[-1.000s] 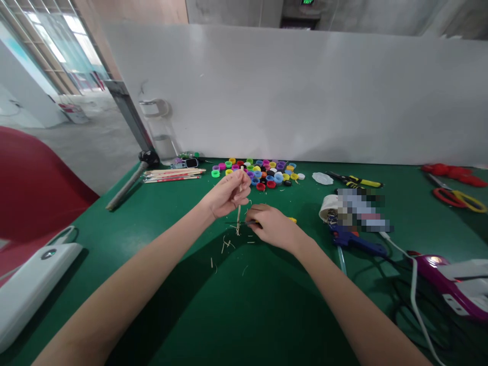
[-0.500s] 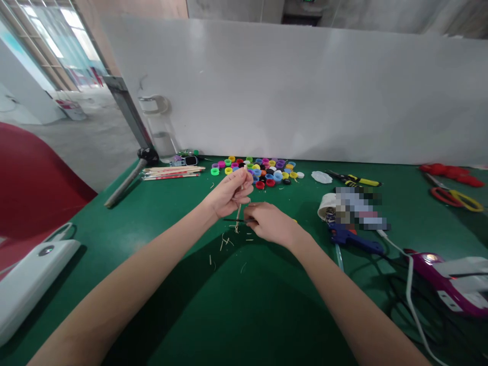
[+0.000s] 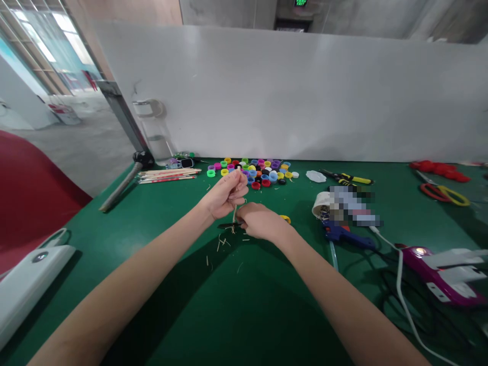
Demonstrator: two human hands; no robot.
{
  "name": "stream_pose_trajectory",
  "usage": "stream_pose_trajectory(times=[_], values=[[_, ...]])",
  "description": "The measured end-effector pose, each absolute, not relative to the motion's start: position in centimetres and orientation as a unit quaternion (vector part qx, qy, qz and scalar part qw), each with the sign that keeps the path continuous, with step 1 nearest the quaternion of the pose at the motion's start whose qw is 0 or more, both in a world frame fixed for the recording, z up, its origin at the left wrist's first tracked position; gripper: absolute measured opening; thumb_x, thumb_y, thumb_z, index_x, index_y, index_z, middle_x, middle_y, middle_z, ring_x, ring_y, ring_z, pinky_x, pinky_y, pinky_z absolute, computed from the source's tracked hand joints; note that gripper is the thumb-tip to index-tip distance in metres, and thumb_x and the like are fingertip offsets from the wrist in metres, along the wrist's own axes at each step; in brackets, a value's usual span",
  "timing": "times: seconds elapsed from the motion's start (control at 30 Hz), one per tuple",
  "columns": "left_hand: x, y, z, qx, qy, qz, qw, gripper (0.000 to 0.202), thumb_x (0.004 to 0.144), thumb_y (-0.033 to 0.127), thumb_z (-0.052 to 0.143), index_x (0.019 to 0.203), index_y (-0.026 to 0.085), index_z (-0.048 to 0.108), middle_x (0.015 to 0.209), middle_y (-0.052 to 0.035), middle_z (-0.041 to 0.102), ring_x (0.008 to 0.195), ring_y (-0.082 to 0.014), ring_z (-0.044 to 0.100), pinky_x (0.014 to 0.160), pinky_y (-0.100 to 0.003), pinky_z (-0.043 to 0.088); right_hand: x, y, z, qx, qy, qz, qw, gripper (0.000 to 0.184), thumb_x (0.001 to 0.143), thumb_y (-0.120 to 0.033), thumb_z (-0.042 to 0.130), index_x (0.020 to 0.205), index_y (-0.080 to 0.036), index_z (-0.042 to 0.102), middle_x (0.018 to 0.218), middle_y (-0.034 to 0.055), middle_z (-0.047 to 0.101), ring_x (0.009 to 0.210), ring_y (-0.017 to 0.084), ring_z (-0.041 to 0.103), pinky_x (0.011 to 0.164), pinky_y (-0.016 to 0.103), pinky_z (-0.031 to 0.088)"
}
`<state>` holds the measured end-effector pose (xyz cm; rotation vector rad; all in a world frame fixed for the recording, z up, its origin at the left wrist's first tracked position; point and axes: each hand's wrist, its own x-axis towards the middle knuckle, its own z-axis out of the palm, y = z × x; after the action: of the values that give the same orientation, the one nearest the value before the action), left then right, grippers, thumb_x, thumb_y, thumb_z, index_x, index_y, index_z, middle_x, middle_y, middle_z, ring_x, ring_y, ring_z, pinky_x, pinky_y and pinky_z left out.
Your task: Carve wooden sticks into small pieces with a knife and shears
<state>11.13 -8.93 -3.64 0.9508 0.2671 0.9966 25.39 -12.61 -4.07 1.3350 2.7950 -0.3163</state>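
My left hand [image 3: 227, 193] is closed in a pinch on a thin pale wooden stick [image 3: 235, 212] that points down toward the table. My right hand [image 3: 261, 220] is closed around a pair of scissors, with a yellow handle loop [image 3: 285, 219] showing behind the hand and dark blades [image 3: 227, 225] reaching left across the stick's lower end. Small pale slivers [image 3: 223, 243] lie on the green table below. Bottle caps [image 3: 255, 185] in many colours are spread just beyond my hands. My fingers hide the stick's upper part.
Sticks [image 3: 168, 176] lie in a bundle at the back left, near a hammer [image 3: 124, 185]. To the right are pliers [image 3: 343, 178], a white cup [image 3: 321, 205], a blue glue gun [image 3: 346, 236], a purple power strip [image 3: 434, 274] with cables, and red-yellow scissors [image 3: 444, 194].
The scissor blades look wider and sit slightly lower on the stick, and more of the yellow handle shows. Both hands keep their hold. The whole view has shifted slightly.
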Motion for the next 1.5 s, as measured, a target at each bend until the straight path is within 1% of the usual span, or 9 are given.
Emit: stream_pose_trajectory(times=[0.03, 0.13, 0.27, 0.43, 0.67, 0.87, 1.07, 1.3, 1.5], values=[[11.1, -8.9, -3.6, 0.443, 0.122, 0.452, 0.765, 0.027, 0.081, 0.037, 0.063, 0.070, 0.015, 0.052, 0.061, 0.0065, 0.039, 0.041, -0.0007, 0.028, 0.036, -0.010, 0.023, 25.4, -12.7, -4.2, 0.428, 0.897, -0.110, 0.015, 0.011, 0.073, -0.007, 0.051, 0.073, -0.017, 0.056, 0.072, 0.0035, 0.057, 0.061, 0.011, 0.046, 0.053, 0.025, 0.027], [11.0, -8.7, -3.6, 0.446, 0.118, 0.447, 0.766, 0.025, 0.081, 0.036, 0.062, 0.071, 0.015, 0.053, 0.061, 0.0063, 0.039, 0.042, -0.0011, 0.029, 0.037, -0.011, 0.024, 25.7, -12.8, -4.8, 0.418, 0.900, -0.116, -0.033, 0.010, 0.075, -0.009, 0.051, 0.077, -0.017, 0.057, 0.077, 0.0039, 0.059, 0.064, 0.012, 0.048, 0.054, 0.024, 0.028], [10.6, -8.5, -3.6, 0.443, 0.109, 0.449, 0.768, 0.025, 0.082, 0.036, 0.061, 0.072, 0.015, 0.053, 0.062, 0.0062, 0.039, 0.043, -0.0015, 0.030, 0.039, -0.012, 0.026, 25.9, -13.2, -5.4, 0.421, 0.901, -0.095, -0.040, 0.009, 0.075, -0.008, 0.051, 0.075, -0.017, 0.056, 0.076, 0.0039, 0.059, 0.065, 0.012, 0.048, 0.054, 0.025, 0.028], [10.4, -8.5, -3.6, 0.451, 0.113, 0.438, 0.769, 0.025, 0.085, 0.037, 0.058, 0.072, 0.015, 0.053, 0.061, 0.0060, 0.038, 0.043, -0.0019, 0.030, 0.040, -0.013, 0.025, 26.1, -14.0, -5.3, 0.396, 0.915, -0.022, -0.075, 0.013, 0.077, -0.006, 0.048, 0.076, -0.017, 0.055, 0.079, 0.0031, 0.061, 0.075, 0.014, 0.052, 0.059, 0.027, 0.029], [10.3, -8.8, -3.4, 0.459, 0.103, 0.434, 0.769, 0.027, 0.085, 0.037, 0.057, 0.071, 0.015, 0.054, 0.061, 0.0056, 0.038, 0.043, -0.0023, 0.030, 0.040, -0.013, 0.026, 26.7, -13.8, -4.4, 0.388, 0.918, 0.038, -0.078, 0.015, 0.077, -0.005, 0.046, 0.076, -0.018, 0.053, 0.080, 0.0022, 0.061, 0.074, 0.014, 0.051, 0.058, 0.027, 0.028], [10.7, -9.1, -3.4, 0.447, 0.098, 0.443, 0.771, 0.024, 0.084, 0.035, 0.059, 0.070, 0.015, 0.054, 0.060, 0.0059, 0.039, 0.043, -0.0022, 0.030, 0.040, -0.013, 0.027, 26.8, -13.6, -5.0, 0.381, 0.920, 0.019, -0.087, 0.015, 0.077, -0.006, 0.047, 0.076, -0.019, 0.054, 0.079, 0.0013, 0.062, 0.074, 0.014, 0.051, 0.060, 0.028, 0.029], [10.9, -9.1, -3.5, 0.443, 0.100, 0.443, 0.773, 0.026, 0.085, 0.035, 0.058, 0.071, 0.014, 0.053, 0.060, 0.0059, 0.039, 0.043, -0.0018, 0.029, 0.040, -0.012, 0.026, 26.6, -13.3, -5.1, 0.390, 0.917, -0.002, -0.089, 0.017, 0.076, -0.005, 0.046, 0.077, -0.018, 0.056, 0.078, 0.0023, 0.061, 0.075, 0.015, 0.052, 0.057, 0.027, 0.027], [10.8, -8.9, -3.6, 0.409, 0.119, 0.467, 0.775, 0.027, 0.084, 0.037, 0.059, 0.070, 0.015, 0.052, 0.058, 0.0067, 0.038, 0.041, -0.0017, 0.029, 0.037, -0.012, 0.025, 26.2, -12.7, -5.2, 0.401, 0.914, -0.023, -0.062, 0.014, 0.075, -0.007, 0.049, 0.075, -0.018, 0.057, 0.077, 0.0027, 0.060, 0.067, 0.013, 0.051, 0.055, 0.027, 0.025], [10.7, -8.8, -3.6, 0.410, 0.118, 0.467, 0.774, 0.028, 0.081, 0.039, 0.062, 0.070, 0.015, 0.052, 0.059, 0.0071, 0.038, 0.041, -0.0014, 0.030, 0.037, -0.011, 0.025, 25.7, -12.2, -3.8, 0.405, 0.913, -0.045, -0.026, 0.014, 0.071, -0.005, 0.053, 0.071, -0.018, 0.060, 0.079, 0.0036, 0.061, 0.067, 0.013, 0.051, 0.056, 0.027, 0.027]])
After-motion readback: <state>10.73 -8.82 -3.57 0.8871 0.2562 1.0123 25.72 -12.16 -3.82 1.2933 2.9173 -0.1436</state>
